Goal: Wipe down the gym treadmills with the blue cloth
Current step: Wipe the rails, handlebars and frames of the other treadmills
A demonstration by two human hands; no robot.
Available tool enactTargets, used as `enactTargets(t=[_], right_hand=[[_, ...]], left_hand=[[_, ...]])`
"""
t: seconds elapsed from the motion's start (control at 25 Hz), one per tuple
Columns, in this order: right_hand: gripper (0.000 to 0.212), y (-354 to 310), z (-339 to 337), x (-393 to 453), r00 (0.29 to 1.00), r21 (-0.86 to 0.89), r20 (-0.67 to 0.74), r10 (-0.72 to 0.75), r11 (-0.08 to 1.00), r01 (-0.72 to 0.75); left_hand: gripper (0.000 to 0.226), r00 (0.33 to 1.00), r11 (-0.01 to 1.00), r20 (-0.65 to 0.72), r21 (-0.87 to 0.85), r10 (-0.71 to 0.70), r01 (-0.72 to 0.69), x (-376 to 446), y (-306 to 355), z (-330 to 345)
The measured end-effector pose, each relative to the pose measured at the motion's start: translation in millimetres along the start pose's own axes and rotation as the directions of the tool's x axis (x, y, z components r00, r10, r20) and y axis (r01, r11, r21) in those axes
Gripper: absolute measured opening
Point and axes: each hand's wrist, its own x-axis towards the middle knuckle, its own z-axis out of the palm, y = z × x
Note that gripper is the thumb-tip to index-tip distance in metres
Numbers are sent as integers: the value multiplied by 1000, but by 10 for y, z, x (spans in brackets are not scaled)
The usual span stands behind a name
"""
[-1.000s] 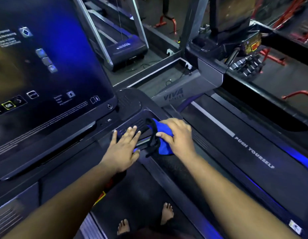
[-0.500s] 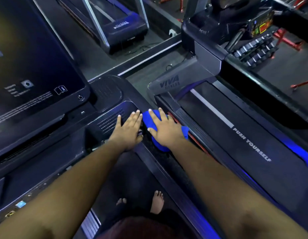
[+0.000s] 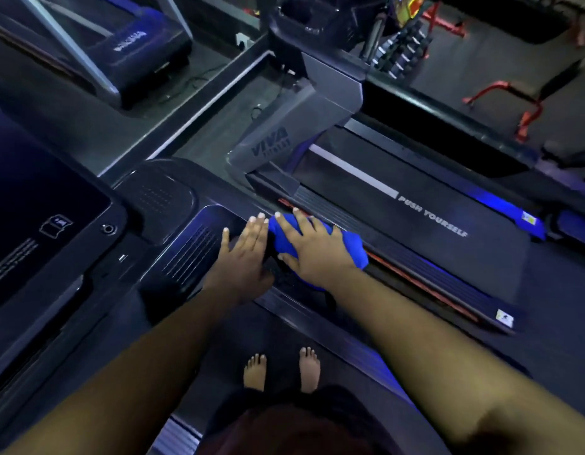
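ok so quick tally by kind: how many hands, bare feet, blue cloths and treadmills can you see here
hands: 2 (left hand, right hand)
bare feet: 2 (left foot, right foot)
blue cloths: 1 (blue cloth)
treadmills: 3 (near treadmill, right treadmill, far treadmill)
total: 8

Both arms outstretched, left hand [image 3: 243, 247] and right hand [image 3: 312, 249] flat, fingers spread.

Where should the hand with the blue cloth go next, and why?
Probably slide the right hand and the blue cloth a little along the dark side rail, toward the person. The hand lies flat on the cloth at the rail's far end, and a long stretch lies nearer. The left hand rests flat on the console and can stay for support.
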Motion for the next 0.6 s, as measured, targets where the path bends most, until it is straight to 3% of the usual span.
enactTargets(t=[0.24,0.48,0.6], right_hand=[[78,637,191,-1063,996,-40,23,89,995,-88],[79,134,71,-350,996,-28,12,92,995,-92],[79,395,128,-670,999,-27,4,43,999,-43]], left_hand=[[99,996,987,46,136,77,-83,-6,1,-25],[97,989,980,-13,140,146,-143,-49,34,-14],[94,987,974,-37,169,158,-150,-69,105,-28]])
